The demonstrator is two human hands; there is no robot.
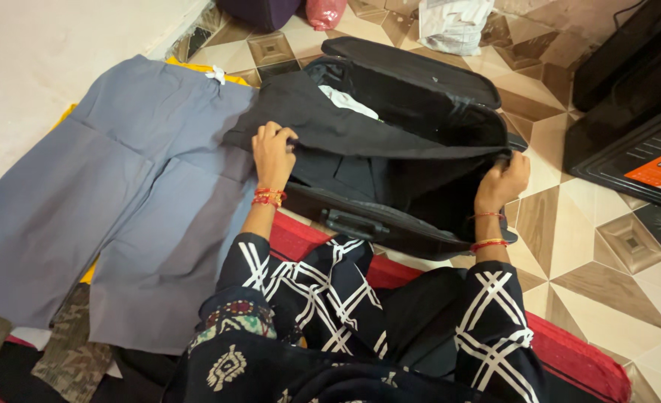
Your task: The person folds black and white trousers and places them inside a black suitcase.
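A black soft suitcase [412,75] lies open on the tiled floor in front of me. A black folded garment [330,127] stretches across its opening. My left hand [272,153] grips the garment's near left edge, fingers curled over the cloth. My right hand [503,179] pinches its right end by the suitcase's right rim. Both wrists wear red and gold bangles. A bit of white cloth [349,101] shows inside the case under the black garment.
Grey trousers [121,201] lie spread flat on the left over something yellow. A red mat [569,358] lies under my lap. A black appliance with an orange panel [644,142] stands right. A white bag [453,22] and a pink bag [324,11] lie at the back.
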